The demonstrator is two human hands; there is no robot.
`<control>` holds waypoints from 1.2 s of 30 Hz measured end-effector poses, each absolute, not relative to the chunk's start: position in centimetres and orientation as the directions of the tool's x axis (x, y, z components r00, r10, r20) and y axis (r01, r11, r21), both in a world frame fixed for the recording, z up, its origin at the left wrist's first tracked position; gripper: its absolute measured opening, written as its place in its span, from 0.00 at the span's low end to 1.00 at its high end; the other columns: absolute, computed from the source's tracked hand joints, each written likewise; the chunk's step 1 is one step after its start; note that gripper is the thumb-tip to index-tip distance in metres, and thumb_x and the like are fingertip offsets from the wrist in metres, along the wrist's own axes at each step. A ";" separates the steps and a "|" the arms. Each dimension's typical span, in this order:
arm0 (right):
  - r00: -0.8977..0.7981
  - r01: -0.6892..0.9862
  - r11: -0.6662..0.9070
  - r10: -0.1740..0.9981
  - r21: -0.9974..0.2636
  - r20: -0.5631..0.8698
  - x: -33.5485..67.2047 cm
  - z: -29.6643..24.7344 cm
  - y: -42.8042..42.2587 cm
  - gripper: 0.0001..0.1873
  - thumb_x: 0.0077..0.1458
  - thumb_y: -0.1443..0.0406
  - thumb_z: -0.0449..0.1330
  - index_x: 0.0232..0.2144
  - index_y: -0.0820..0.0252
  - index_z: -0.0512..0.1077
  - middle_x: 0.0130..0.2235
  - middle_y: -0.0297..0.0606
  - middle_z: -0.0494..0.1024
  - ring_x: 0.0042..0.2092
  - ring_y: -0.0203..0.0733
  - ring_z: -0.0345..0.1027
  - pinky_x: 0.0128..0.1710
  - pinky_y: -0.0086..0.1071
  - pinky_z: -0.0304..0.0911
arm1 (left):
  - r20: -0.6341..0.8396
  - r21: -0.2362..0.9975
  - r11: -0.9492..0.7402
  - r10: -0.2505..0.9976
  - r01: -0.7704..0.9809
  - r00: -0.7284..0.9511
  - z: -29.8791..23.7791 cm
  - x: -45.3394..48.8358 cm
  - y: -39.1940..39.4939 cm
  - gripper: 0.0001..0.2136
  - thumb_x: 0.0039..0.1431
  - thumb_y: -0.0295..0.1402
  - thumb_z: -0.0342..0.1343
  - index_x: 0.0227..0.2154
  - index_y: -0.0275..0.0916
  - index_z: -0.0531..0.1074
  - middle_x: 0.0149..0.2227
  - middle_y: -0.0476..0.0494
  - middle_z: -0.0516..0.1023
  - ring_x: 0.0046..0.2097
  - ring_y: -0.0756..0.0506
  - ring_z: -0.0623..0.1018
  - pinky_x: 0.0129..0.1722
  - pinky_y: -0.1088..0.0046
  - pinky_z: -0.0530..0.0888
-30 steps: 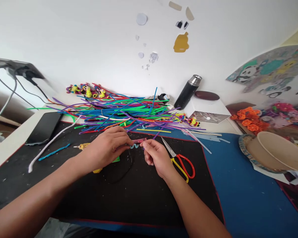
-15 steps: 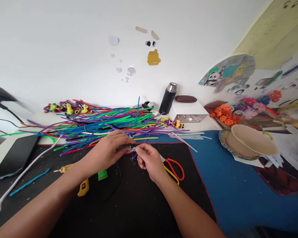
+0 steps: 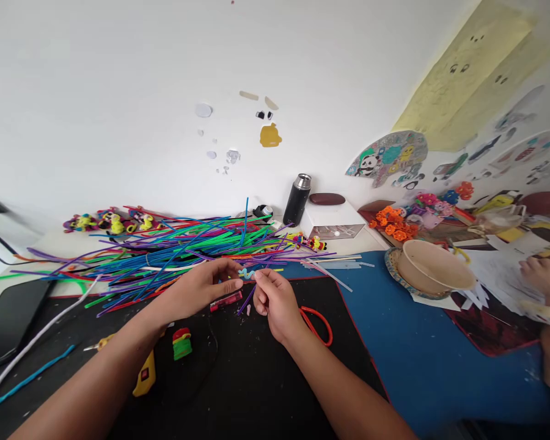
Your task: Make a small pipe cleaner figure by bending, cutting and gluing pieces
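Observation:
My left hand [image 3: 201, 292] and my right hand [image 3: 275, 300] meet over the black mat [image 3: 256, 379]. Between their fingertips is a small curled light-blue pipe cleaner piece [image 3: 246, 274]; the right hand pinches it, and a purple pipe cleaner [image 3: 246, 300] hangs down from that hand. The left hand's thumb and fingers are pressed together beside the curl. A pink stick [image 3: 226, 300] lies on the mat just below the left hand. The red-handled scissors [image 3: 318, 324] lie partly hidden behind my right hand.
A big heap of coloured pipe cleaners [image 3: 174, 244] fills the back. A yellow cutter [image 3: 145, 379], a green-red piece [image 3: 182, 343], a phone [image 3: 9, 315], a flask [image 3: 297, 200], a white box [image 3: 332, 220] and a paper bowl [image 3: 433, 267] stand around. Another person's hand [image 3: 543, 278] works at the right.
The view swung right and another person's hand came into sight. The pink stick left my fingers and now lies on the mat. My hands rose slightly with the blue curl.

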State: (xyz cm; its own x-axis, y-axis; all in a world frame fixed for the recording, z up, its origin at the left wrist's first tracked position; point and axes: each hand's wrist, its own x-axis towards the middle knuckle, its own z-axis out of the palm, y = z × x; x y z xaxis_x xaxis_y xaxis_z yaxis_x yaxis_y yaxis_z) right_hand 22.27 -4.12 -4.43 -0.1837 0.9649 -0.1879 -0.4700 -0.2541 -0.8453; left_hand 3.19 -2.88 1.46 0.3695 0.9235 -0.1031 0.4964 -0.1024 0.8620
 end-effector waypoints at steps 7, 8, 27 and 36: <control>-0.233 -0.435 -0.278 0.954 -0.857 -0.191 20.8 -3.3 -3.2 0.22 0.49 0.49 0.73 0.31 0.58 0.71 0.18 0.21 0.62 0.16 0.29 0.54 0.16 0.25 0.41 | -0.138 0.945 0.013 0.922 0.326 0.363 1.6 2.3 -2.8 0.23 0.58 0.57 0.63 0.36 0.40 0.76 0.33 0.46 0.78 0.35 0.43 0.75 0.37 0.68 0.73; -0.240 -0.433 -0.273 0.954 -0.859 -0.182 20.6 -3.3 -3.1 0.23 0.49 0.48 0.73 0.31 0.58 0.71 0.18 0.21 0.62 0.16 0.29 0.54 0.16 0.25 0.41 | -0.126 0.953 0.016 0.929 0.302 0.348 1.5 2.2 -2.7 0.22 0.57 0.57 0.63 0.35 0.40 0.77 0.33 0.46 0.78 0.35 0.44 0.75 0.37 0.68 0.72; -0.292 -0.447 -0.281 0.943 -0.849 -0.158 21.2 -4.9 -2.8 0.21 0.51 0.49 0.72 0.35 0.58 0.73 0.19 0.22 0.65 0.16 0.29 0.55 0.16 0.26 0.42 | -0.160 0.937 0.050 0.942 0.346 0.296 0.2 2.7 -2.3 0.18 0.59 0.52 0.62 0.32 0.40 0.75 0.28 0.49 0.75 0.33 0.45 0.75 0.36 0.69 0.72; -0.292 -0.418 -0.296 0.939 -0.859 -0.182 21.3 -4.8 -2.9 0.21 0.51 0.49 0.72 0.33 0.57 0.72 0.18 0.22 0.65 0.16 0.30 0.55 0.16 0.26 0.44 | -0.148 0.939 0.032 0.936 0.342 0.319 0.8 2.8 -2.4 0.22 0.59 0.56 0.62 0.35 0.40 0.77 0.31 0.48 0.76 0.34 0.45 0.75 0.36 0.69 0.74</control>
